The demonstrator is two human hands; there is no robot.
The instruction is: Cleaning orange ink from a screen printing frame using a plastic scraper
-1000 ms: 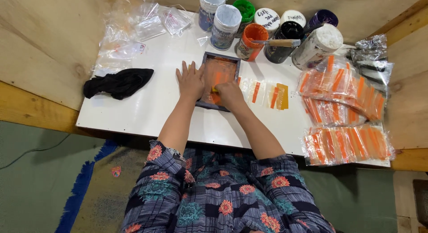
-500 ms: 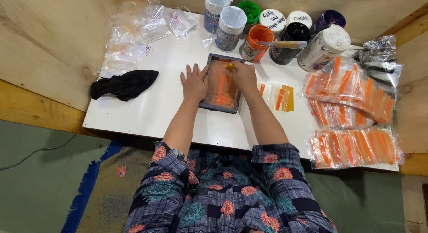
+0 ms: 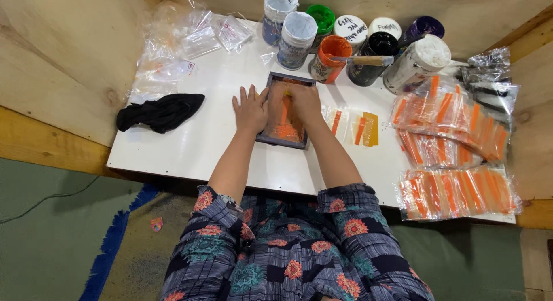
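Both hands on printing frame, seemingly.

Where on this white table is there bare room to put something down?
Bare patches: between the black cloth and the left hand, and along the near edge of the table below the printing frame. It is crowded at the far edge with paint jars, and on the right with orange-striped packets.

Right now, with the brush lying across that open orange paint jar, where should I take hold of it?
Grip the brush by its pale wooden handle, near the middle, coming from above. It lies about level across the orange paint jar and the black jar, so the handle looks bare and reachable, while the end over the orange jar is probably wet.
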